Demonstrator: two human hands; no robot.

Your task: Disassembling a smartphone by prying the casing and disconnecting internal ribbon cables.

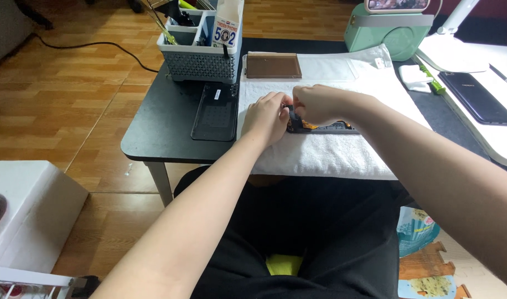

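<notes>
A low black table (154, 133) carries a white towel (325, 152). At its far edge a grey slotted basket (198, 63) holds tools and a small carton. Beside it lie a shallow brown tray (273, 65), contents unclear, and a black lid (215, 113). On the towel, the left hand (267, 116) steadies a dark opened device (325, 127); the right hand (314, 104) pinches a small black part on it.

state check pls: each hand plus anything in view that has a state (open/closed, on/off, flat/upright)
left hand: fingers curled, pressing on the end of the dark flat device
right hand: pinching a small dark part at the same end
dark flat device: lying flat on the white towel, insides exposed
brown tray: flat, contents not visible
grey organiser basket: upright, holding tools
dark phone: flat, screen dark
black back cover: lying flat, apart from the device
</notes>
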